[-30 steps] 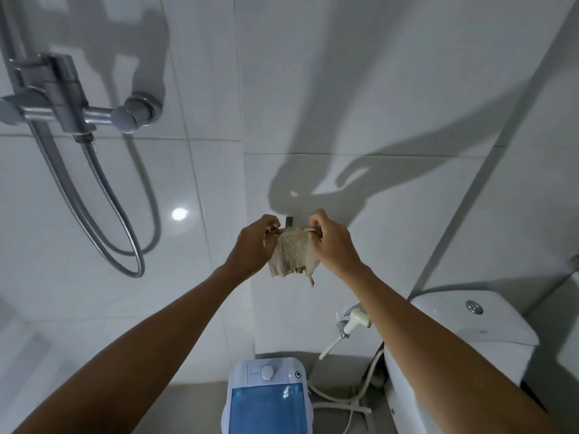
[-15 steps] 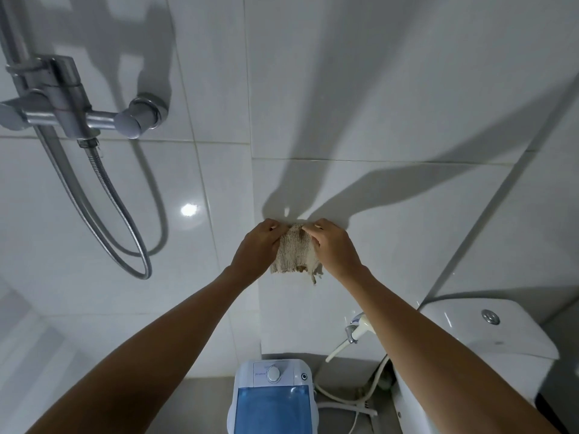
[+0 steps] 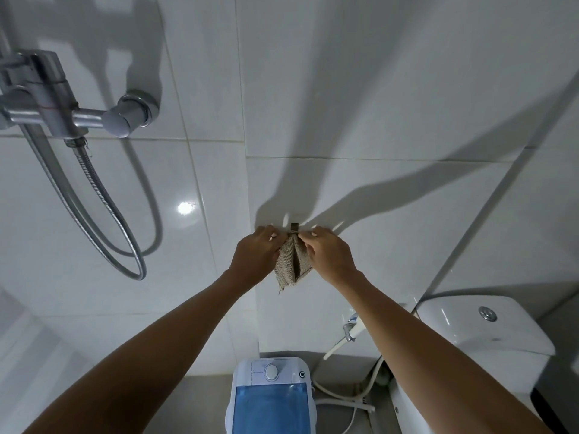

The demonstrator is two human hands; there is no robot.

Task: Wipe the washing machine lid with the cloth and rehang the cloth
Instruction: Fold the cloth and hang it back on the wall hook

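Note:
A small beige knitted cloth (image 3: pixel 294 263) hangs against the white tiled wall, its top gathered just under a small dark hook (image 3: pixel 294 226). My left hand (image 3: pixel 255 255) pinches the cloth's top left edge and my right hand (image 3: pixel 330 255) pinches its top right edge, both at the hook. The cloth droops in a fold below my fingers. Far below stands the small white washing machine (image 3: pixel 272 372) with its translucent blue lid (image 3: pixel 271 408).
A chrome shower mixer (image 3: pixel 59 103) with a looped metal hose (image 3: pixel 106 211) juts from the wall at the left. A white toilet cistern (image 3: pixel 484 336) stands at the lower right, with a bidet sprayer (image 3: pixel 351 328) and white hoses (image 3: pixel 347 399) beside it.
Both hands have drawn the cloth's top edge together at the hook, which shows again above my fingers. The cloth now hangs folded and narrower.

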